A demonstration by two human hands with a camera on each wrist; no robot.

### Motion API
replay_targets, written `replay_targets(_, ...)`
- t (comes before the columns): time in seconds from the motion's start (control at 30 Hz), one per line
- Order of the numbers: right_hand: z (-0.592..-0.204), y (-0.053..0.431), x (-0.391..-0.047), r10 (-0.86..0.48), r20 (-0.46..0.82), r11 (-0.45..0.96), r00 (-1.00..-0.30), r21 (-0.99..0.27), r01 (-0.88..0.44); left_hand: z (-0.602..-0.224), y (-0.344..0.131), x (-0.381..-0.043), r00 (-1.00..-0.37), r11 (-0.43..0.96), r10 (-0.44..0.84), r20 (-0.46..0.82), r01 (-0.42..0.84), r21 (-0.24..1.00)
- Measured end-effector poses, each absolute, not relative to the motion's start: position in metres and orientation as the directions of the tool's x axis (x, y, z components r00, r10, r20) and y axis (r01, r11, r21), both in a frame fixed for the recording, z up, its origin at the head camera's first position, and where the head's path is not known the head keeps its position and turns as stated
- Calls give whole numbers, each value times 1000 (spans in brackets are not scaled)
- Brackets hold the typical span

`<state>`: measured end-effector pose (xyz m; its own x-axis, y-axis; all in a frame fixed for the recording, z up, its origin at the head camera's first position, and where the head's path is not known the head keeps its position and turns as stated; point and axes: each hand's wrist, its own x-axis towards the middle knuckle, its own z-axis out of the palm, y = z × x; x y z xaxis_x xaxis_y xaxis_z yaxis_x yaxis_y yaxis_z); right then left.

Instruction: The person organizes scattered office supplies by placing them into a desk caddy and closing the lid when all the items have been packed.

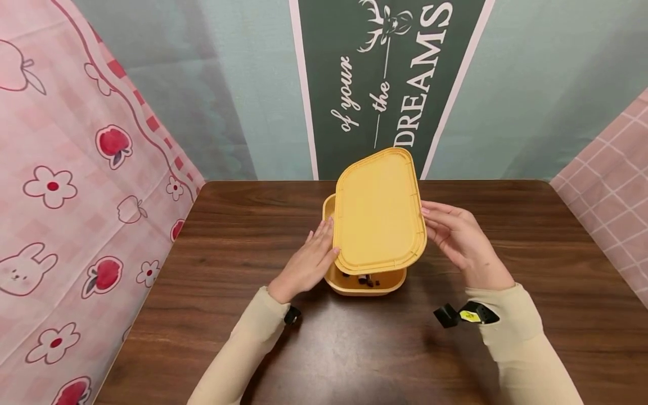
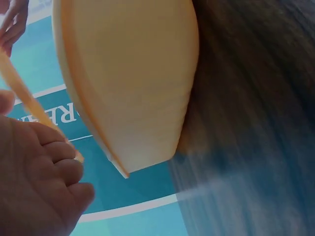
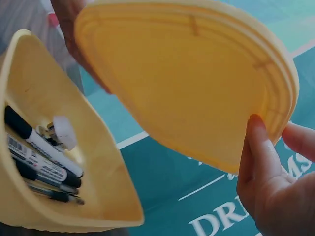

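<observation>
A yellow lid [image 1: 379, 211] is tilted above a yellow box [image 1: 367, 291], its grooved rim facing the head view. My right hand [image 1: 458, 236] pinches the lid's right edge between thumb and fingers. At the opposite edge my left hand [image 1: 309, 261] holds the lid, thumb tip over the rim and fingers stretched out beside the box; part of these fingers is hidden. Inside the box, the right wrist view shows several marker pens [image 3: 47, 169] with black caps and a small white round object [image 3: 64, 132] I cannot identify. The left wrist view shows the box's outer wall [image 2: 133, 88].
The box stands on a dark wood table [image 1: 243, 236], towards its back edge. Behind hangs a green cloth with white lettering [image 1: 425, 73]. A pink patterned cloth [image 1: 66, 225] borders the left side, and a pink checked one [image 1: 612, 191] the right.
</observation>
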<state>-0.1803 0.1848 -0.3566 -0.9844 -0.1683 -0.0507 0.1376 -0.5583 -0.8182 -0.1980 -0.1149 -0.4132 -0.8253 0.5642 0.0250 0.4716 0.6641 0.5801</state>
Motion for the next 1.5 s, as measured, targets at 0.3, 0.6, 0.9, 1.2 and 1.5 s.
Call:
replay_targets(0.3,-334,166,-183,-101,-7,-435,-995,-899,51,-377,-94,-213,-881,674,425,206,460,578)
replay_targets(0.6,-329,149,-184,-22,23,-159,-999,-987,-19,-312,-30,-242,-897,507,418,143,362,782)
replay_targets(0.9,-325,137,-182,26,30,47,-999,-998,-29,-300,-9,-256,-943,438,331,47,197,877)
replay_targets(1.2,-322,127,-184,50,69,181,-996,-982,-59,-299,-10,-260,-955,533,287,68,219,817)
replay_targets(1.5,-321,121,-188,48,145,400,-988,-909,-114,-297,-15,-263,-946,602,299,123,287,745)
